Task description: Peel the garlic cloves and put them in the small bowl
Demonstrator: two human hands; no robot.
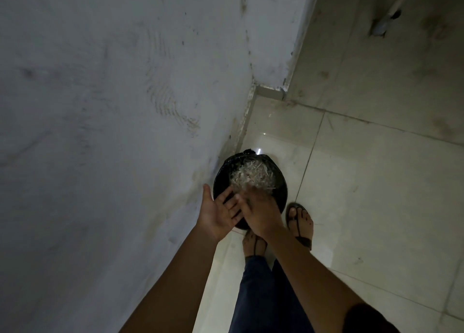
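Tiled floor (376, 182) | garlic skins (253, 175) in bin (222, 172) below | left grip (221, 216) spread palm-up, right grip (261, 212) flat over it

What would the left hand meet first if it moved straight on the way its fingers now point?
The right hand: the left hand lies open, palm up, its fingers pointing across at it and seemingly touching it. Depth is unclear; below both hands stands the black-lined bin holding pale peels.

No writing, label, brand or number can be read in this dim view. The stained wall (100, 106), the floor tiles (376, 182) and the black-lined bin (221, 175) carry no legible marks.
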